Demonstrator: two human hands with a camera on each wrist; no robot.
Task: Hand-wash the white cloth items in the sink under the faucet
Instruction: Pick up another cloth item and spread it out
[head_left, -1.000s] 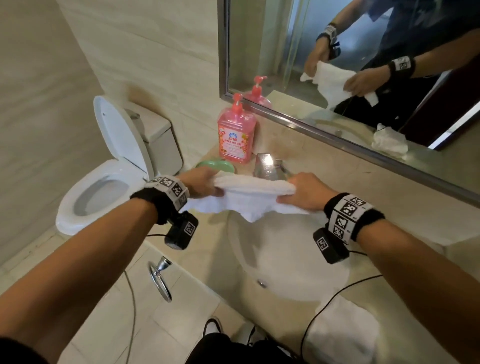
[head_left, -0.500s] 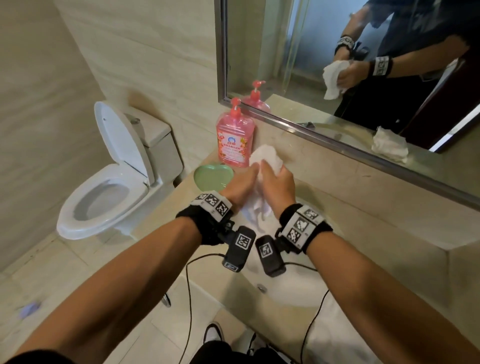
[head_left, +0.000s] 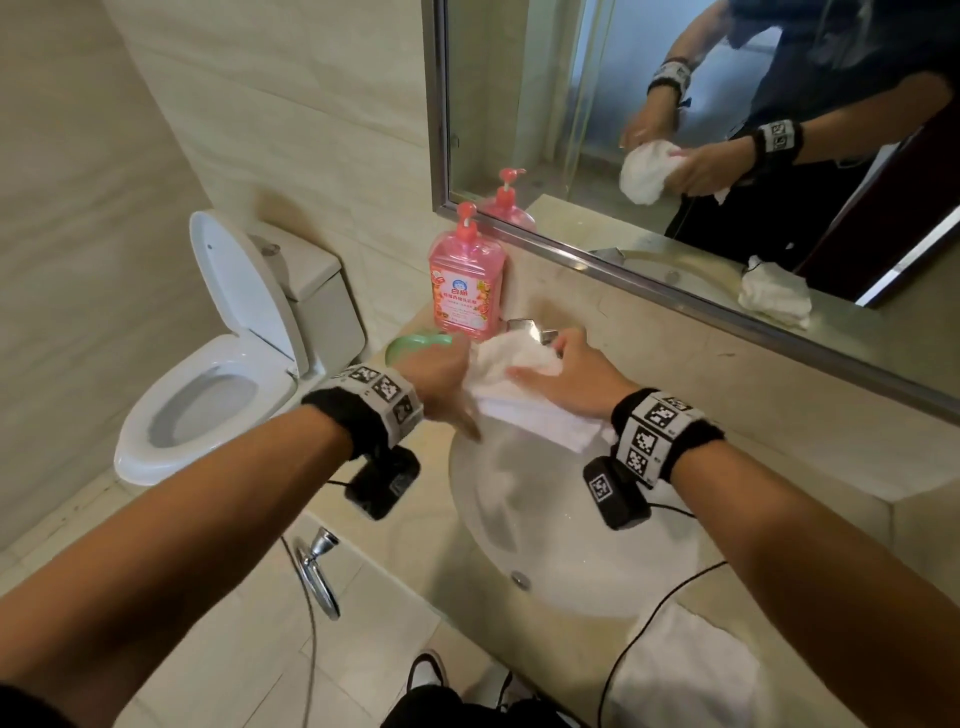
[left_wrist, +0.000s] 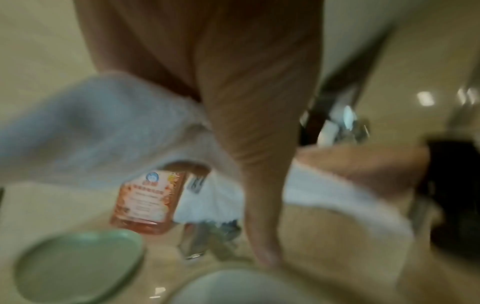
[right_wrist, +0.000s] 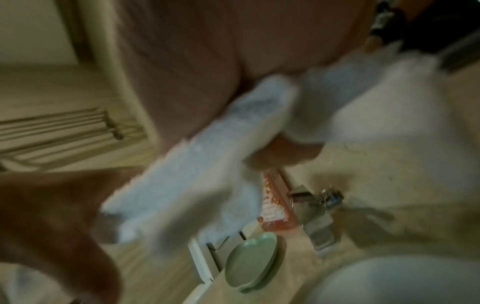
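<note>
A white cloth (head_left: 519, 400) hangs bunched over the far rim of the white sink (head_left: 571, 530), just in front of the chrome faucet (head_left: 530, 330). My left hand (head_left: 441, 379) holds its left end, one finger pointing down toward the basin. My right hand (head_left: 561, 374) lies over the cloth's right part and grips it. Both wrist views are blurred; the right wrist view shows the cloth (right_wrist: 207, 164) with a fingertip curled under it. The left wrist view shows the cloth (left_wrist: 91, 133) passing behind my palm. I see no water running.
A pink soap bottle (head_left: 466, 291) and a green soap dish (head_left: 415, 345) stand left of the faucet. A second white cloth (head_left: 685, 670) lies on the counter at the near right. A toilet (head_left: 218, 364) with its lid up stands to the left. A mirror (head_left: 727, 156) hangs above.
A second ago the cloth was stretched between my hands. Then both hands came together and bunched it by the faucet. Now they have parted a little and the cloth sits lower.
</note>
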